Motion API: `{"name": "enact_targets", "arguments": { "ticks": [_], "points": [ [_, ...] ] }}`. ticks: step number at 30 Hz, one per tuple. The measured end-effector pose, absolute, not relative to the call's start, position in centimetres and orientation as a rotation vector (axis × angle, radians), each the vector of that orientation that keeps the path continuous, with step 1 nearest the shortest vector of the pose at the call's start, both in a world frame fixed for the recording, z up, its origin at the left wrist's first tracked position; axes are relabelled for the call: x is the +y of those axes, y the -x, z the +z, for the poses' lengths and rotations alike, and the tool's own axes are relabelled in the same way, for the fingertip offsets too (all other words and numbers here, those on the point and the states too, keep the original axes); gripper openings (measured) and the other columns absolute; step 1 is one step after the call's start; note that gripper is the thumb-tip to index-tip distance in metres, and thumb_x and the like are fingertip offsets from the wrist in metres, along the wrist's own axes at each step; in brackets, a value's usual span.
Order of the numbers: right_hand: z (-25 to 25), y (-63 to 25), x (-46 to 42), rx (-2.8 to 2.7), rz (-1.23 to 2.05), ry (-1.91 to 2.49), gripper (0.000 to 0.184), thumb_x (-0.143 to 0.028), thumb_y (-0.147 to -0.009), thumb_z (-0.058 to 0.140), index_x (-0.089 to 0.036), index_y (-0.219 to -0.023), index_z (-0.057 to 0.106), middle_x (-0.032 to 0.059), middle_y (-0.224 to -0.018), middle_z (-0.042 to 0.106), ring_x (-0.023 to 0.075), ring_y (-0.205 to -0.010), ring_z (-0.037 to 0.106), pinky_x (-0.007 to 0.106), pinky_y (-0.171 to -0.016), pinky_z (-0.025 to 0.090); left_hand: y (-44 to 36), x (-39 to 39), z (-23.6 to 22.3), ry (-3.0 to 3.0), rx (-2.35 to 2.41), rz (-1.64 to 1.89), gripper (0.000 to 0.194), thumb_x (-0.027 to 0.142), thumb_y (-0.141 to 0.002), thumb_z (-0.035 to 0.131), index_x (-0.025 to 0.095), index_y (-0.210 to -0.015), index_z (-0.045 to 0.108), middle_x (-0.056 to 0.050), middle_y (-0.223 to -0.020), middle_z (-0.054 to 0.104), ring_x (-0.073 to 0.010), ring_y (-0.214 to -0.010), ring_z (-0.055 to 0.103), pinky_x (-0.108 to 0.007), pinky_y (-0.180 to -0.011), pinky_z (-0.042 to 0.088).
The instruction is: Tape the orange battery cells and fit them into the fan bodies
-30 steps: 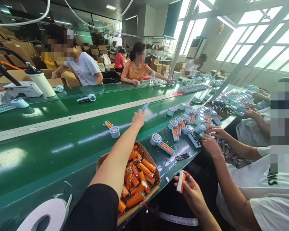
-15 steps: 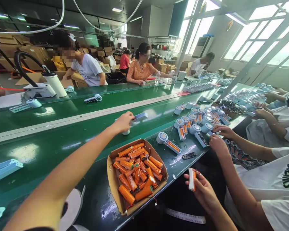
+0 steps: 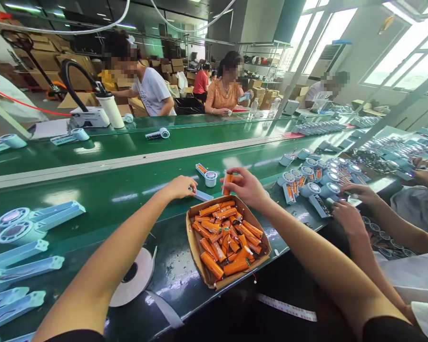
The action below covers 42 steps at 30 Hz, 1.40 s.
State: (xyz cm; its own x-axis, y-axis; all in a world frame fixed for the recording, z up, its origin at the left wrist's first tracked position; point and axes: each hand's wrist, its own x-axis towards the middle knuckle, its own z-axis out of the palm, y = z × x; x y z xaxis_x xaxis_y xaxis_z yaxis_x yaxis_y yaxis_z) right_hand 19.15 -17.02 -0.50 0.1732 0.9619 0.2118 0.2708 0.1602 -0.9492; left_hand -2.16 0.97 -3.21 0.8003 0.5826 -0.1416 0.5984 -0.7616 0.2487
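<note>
My left hand (image 3: 181, 187) is closed on the light-blue handle of a handheld fan (image 3: 202, 195), just behind the cardboard box; its head is hidden by the hand. My right hand (image 3: 248, 186) pinches an orange battery (image 3: 228, 183) with a white strip along its side, upright above the box's far edge. Below both hands, the open cardboard box (image 3: 193, 254) holds many orange batteries (image 3: 211, 266) with thin wires. Beyond the hands, another fan (image 3: 210, 178) lies on the green belt with an orange battery in its handle.
Several light-blue fans (image 3: 21, 232) lie at the left. A roll of white tape (image 3: 137, 280) rests near the bench edge. More fans (image 3: 311, 189) cluster at the right, by a co-worker's hands (image 3: 349, 218). Across the belt (image 3: 103, 178) stand a white cylinder device (image 3: 110, 111) and other people.
My right hand has risen from beside the bench edge to above the box, carrying the battery. My left hand has brought the fan handle down nearer the box. The view has turned left.
</note>
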Motion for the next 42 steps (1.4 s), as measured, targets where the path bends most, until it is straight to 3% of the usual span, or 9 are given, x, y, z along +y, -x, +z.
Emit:
{"name": "enact_targets", "arguments": {
  "ticks": [5, 8, 12, 18, 26, 29, 33, 42],
  "points": [
    [-2.0, -18.2, -11.5, -1.757, 0.597, 1.613, 0.043, -0.032, -0.090, 0.072, -0.022, -0.129, 0.057, -0.0089, -0.067, 0.070, 0.0161, -0.065, 0.067, 0.028, -0.070, 0.048, 1.2, 0.9, -3.7, -2.749, 0.843, -0.116, 0.017, 0.030, -0.085, 0.070, 0.031, -0.096, 0.083, 0.000, -0.113, 0.081, -0.0201, -0.108, 0.073, -0.024, -0.097, 0.053],
    [-3.0, -18.2, -11.0, -1.850, 0.605, 1.675, 0.036, -0.030, -0.092, 0.070, -0.023, -0.125, 0.058, -0.0077, -0.070, 0.073, 0.0156, -0.065, 0.065, 0.027, -0.070, 0.047, 0.5, 0.0, -4.5, -2.784, 0.845, -0.116, 0.013, 0.032, -0.083, 0.075, 0.031, -0.093, 0.083, -0.003, -0.117, 0.079, -0.0238, -0.115, 0.071, -0.029, -0.105, 0.051],
    [-4.1, -18.8, -11.0, -1.900, 0.586, 1.725, 0.026, -0.029, -0.093, 0.070, -0.024, -0.117, 0.062, -0.0038, -0.079, 0.077, 0.0173, -0.073, 0.070, 0.028, -0.075, 0.050, -0.6, -0.7, -5.1, -2.799, 0.909, -0.107, 0.011, 0.022, -0.084, 0.072, 0.024, -0.089, 0.082, -0.011, -0.117, 0.078, -0.0305, -0.120, 0.070, -0.037, -0.107, 0.052],
    [-4.3, -19.1, -10.4, -2.031, 0.402, 1.855, 0.024, -0.031, -0.095, 0.072, -0.022, -0.117, 0.068, 0.0016, -0.089, 0.077, 0.0195, -0.080, 0.071, 0.029, -0.077, 0.050, -1.1, -0.2, -4.3, -2.746, 0.907, -0.108, 0.014, 0.022, -0.084, 0.072, 0.028, -0.094, 0.081, -0.004, -0.108, 0.081, -0.0242, -0.109, 0.074, -0.029, -0.096, 0.054],
    [-3.7, -18.9, -9.1, -2.278, 0.340, 1.914, 0.031, -0.035, -0.092, 0.078, -0.024, -0.121, 0.076, 0.0082, -0.103, 0.080, 0.0265, -0.096, 0.071, 0.031, -0.078, 0.048, -1.5, 0.3, -4.6, -2.629, 1.054, 0.048, 0.028, 0.028, -0.098, 0.054, 0.030, -0.118, 0.073, -0.003, -0.114, 0.080, -0.0220, -0.111, 0.072, -0.028, -0.092, 0.053],
    [-3.6, -18.7, -8.5, -2.381, 0.330, 1.956, 0.037, -0.042, -0.092, 0.078, -0.027, -0.126, 0.077, 0.0092, -0.102, 0.081, 0.0287, -0.097, 0.072, 0.032, -0.078, 0.047, -2.1, 0.4, -4.8, -2.593, 1.086, 0.085, 0.028, 0.028, -0.099, 0.052, 0.029, -0.119, 0.072, -0.004, -0.116, 0.080, -0.0230, -0.112, 0.072, -0.028, -0.092, 0.053],
    [-3.5, -18.3, -7.8, -2.507, 0.318, 1.994, 0.031, -0.046, -0.090, 0.079, -0.029, -0.116, 0.082, 0.0107, -0.099, 0.081, 0.0321, -0.097, 0.073, 0.035, -0.078, 0.048, -2.5, 0.2, -4.9, -2.560, 1.097, 0.122, 0.027, 0.026, -0.099, 0.053, 0.027, -0.118, 0.072, -0.005, -0.121, 0.079, -0.0235, -0.112, 0.072, -0.029, -0.093, 0.053],
    [-3.2, -18.6, -7.5, -2.613, 0.319, 1.989, 0.025, -0.039, -0.102, 0.063, -0.028, -0.111, 0.083, 0.0083, -0.097, 0.083, 0.0267, -0.087, 0.075, 0.033, -0.077, 0.048, -3.5, -0.1, -4.7, -2.552, 1.071, 0.138, 0.025, 0.022, -0.096, 0.056, 0.027, -0.115, 0.072, -0.004, -0.117, 0.080, -0.0218, -0.112, 0.072, -0.027, -0.092, 0.053]
  ]
}}
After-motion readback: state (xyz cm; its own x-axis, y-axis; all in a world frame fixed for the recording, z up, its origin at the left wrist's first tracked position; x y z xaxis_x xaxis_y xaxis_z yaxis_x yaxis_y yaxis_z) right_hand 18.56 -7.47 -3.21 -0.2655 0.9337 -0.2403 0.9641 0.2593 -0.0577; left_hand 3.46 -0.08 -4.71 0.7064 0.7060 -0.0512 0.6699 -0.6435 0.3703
